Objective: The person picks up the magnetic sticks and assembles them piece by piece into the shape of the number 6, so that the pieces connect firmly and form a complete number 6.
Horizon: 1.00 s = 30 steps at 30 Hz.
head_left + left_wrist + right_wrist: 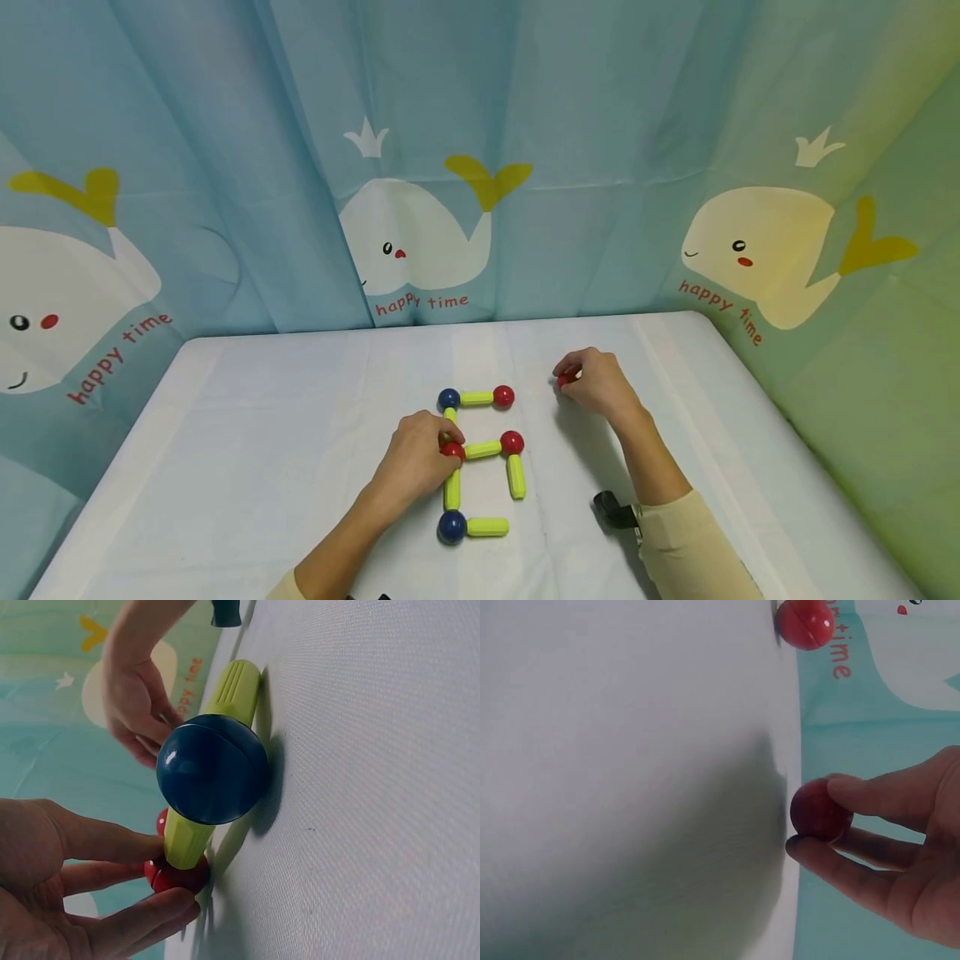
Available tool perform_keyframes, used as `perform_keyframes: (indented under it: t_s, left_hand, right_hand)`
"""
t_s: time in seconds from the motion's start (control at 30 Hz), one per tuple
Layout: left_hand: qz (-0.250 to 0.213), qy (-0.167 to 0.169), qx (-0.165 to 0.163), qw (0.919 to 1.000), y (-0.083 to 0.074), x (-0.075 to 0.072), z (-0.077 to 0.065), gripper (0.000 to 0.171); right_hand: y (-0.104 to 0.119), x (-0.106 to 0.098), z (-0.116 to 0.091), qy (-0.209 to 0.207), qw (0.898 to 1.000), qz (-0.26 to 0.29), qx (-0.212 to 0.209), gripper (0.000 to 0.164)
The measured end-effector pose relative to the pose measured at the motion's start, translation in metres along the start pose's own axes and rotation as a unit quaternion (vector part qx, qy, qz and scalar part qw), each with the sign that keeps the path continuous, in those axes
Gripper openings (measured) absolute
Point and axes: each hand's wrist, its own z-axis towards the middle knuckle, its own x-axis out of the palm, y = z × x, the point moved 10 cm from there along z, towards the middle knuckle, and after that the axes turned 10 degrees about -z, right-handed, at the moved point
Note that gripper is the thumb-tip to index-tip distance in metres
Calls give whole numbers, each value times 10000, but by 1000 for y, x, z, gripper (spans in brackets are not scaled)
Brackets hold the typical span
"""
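Note:
My left hand (415, 460) pinches a red ball (176, 876) at the middle joint of a flat figure of yellow-green rods and balls. One blue ball (448, 399) is at its top left corner, another blue ball (452, 527) at its bottom left. Red balls cap the top rod (477, 399) and the middle rod (482, 450). From the middle one a rod (516, 477) points down with a free end. The bottom rod (487, 527) also ends free. Right of the figure, my right hand (600, 383) holds a loose red ball (820, 811) between thumb and fingers.
The figure lies on a white-covered table (247, 467). Behind it hangs a blue curtain (600, 125) with printed whales, turning green on the right. A dark wrist-camera piece (613, 510) juts from the right sleeve, close above the table.

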Motion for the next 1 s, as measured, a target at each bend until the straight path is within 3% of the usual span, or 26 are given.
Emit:
perform_keyframes:
  t_s: [0.5,1.0]
  left_hand:
    - [101,6,-6,9999,-2,0,-1,17]
    - [291,-47,-49,9996,-4,0,-1,16]
  right_hand:
    - [35,-13,-39,169,9973,-143,-704,17]
    - [72,12,-91,1046,9849,75,-1379,15]
